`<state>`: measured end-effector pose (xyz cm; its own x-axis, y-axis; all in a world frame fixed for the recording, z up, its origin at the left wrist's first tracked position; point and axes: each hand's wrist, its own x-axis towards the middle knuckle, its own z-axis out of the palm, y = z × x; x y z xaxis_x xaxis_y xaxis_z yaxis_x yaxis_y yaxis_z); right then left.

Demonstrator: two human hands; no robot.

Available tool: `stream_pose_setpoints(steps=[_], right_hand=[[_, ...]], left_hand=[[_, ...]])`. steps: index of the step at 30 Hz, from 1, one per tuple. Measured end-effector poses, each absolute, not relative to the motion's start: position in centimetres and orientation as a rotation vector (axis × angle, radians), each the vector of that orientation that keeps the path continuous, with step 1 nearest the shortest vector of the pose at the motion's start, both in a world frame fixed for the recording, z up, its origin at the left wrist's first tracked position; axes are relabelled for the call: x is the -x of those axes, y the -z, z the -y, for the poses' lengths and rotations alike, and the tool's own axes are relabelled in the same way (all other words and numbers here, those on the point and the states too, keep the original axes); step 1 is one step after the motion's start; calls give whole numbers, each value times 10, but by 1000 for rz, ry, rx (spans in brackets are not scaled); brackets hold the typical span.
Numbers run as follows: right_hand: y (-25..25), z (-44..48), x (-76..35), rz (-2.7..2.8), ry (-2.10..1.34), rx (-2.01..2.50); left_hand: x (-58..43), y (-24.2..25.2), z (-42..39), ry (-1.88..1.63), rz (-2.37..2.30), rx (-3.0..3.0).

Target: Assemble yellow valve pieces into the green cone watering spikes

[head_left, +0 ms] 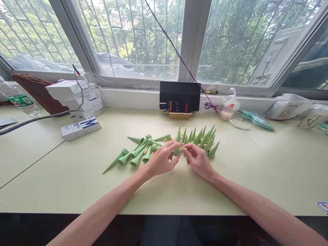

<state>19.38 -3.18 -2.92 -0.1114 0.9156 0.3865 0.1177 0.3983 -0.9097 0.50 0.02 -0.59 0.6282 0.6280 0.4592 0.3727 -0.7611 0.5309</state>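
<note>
My left hand (162, 159) is closed around a green plant watering spike (177, 149), held with its point upward. From the right, my right hand (198, 160) pinches a small yellow valve piece (183, 148) against the spike's side, near its wide base. How far the piece sits in the spike cannot be made out. Several green spikes (213, 150) stand point-up in a cluster behind and right of my hands, with yellow pieces on them. To the left, more green spikes (116, 161) lie loose in a pile, with yellow bits among them.
A phone (180, 107) showing a timer leans on a dark tablet (164, 90) at the back. White boxes (81, 129) and a plastic bottle (25, 104) are at the left. A bagged cup (227, 111), a cable and a teal packet (257, 120) lie at the back right.
</note>
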Motion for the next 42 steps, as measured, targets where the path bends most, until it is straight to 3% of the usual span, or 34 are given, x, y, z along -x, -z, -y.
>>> stream_pose_setpoints(steps=[42], right_hand=[[27,32,-193,1554,-811,1153]], left_hand=[[-6,4,1,-878,-769,-2475]])
